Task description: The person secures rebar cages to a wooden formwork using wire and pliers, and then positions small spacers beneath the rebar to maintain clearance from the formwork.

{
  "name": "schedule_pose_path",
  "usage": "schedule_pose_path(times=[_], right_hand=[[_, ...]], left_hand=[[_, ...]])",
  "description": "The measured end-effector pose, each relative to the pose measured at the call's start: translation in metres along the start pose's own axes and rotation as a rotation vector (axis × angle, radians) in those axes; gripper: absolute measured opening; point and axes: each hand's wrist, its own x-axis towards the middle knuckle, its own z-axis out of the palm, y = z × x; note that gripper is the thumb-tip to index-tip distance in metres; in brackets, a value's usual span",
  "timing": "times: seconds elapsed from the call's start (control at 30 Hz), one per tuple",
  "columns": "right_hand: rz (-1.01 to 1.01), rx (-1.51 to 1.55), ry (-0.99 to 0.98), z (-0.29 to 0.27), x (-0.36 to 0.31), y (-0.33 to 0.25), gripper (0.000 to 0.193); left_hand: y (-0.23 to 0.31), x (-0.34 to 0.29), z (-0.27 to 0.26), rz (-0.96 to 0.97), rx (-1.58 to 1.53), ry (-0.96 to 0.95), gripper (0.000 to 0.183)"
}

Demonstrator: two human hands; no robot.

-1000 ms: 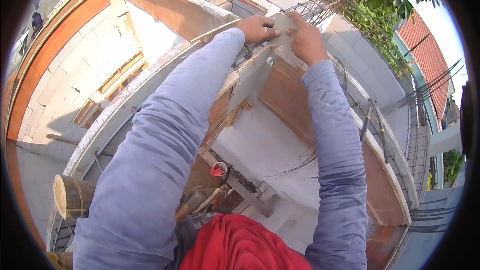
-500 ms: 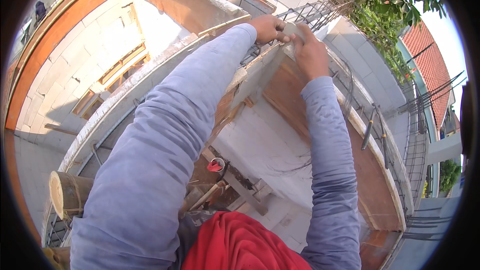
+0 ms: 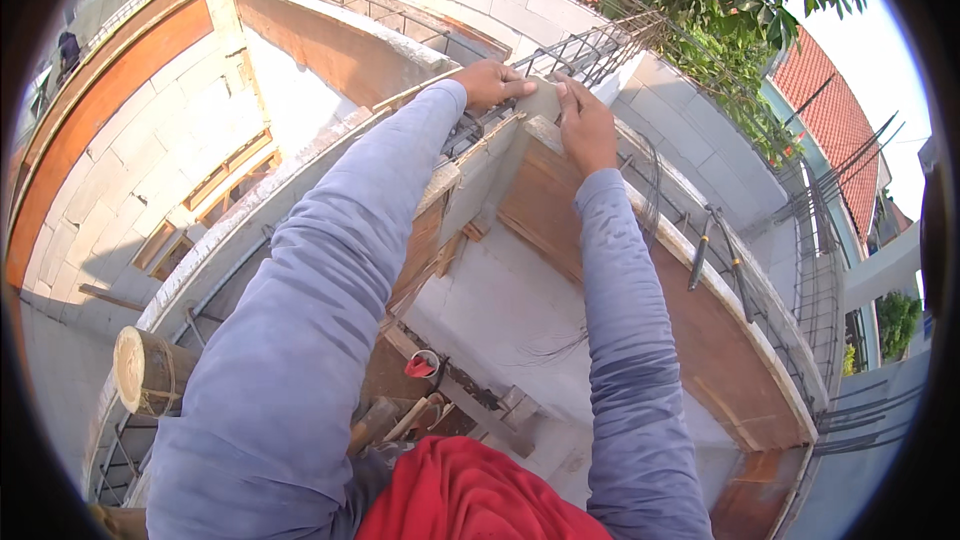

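Both arms in grey-blue sleeves stretch ahead to the top corner of a wooden formwork. Between my hands is a small flat grey piece (image 3: 543,101), perhaps concrete or mortar, sitting at that corner. My left hand (image 3: 493,87) pinches its left edge with thumb and fingers. My right hand (image 3: 587,128) grips its right edge, thumb and fingertips close together. Just below the piece, a grey upright face (image 3: 505,165) of the corner runs down between the brown formwork panels (image 3: 545,202). Steel rebar (image 3: 590,55) lies right behind the hands.
Two pairs of pliers or pincers (image 3: 699,254) hang on the right-hand formwork edge (image 3: 735,300). Loose tie wire (image 3: 652,185) dangles near my right wrist. A bamboo pole end (image 3: 130,370) juts in at left. Far below stands a small bucket (image 3: 424,364) with something red inside.
The view has shifted, so the scene sits further left. The grey piece looks lower and flatter against the corner. My right hand has moved from its top to its right edge.
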Motion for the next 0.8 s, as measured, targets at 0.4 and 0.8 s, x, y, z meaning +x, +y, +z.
schedule_pose_path(times=[0.4,0.8], right_hand=[[0.068,-0.262,-0.251,-0.015,0.002,0.008,0.077],[0.147,-0.607,-0.506,-0.016,-0.003,0.005,0.084]], left_hand=[[0.082,0.015,-0.011,0.307,0.599,-0.167,0.058],[0.102,0.043,0.007,0.299,0.828,-0.351,0.062]])
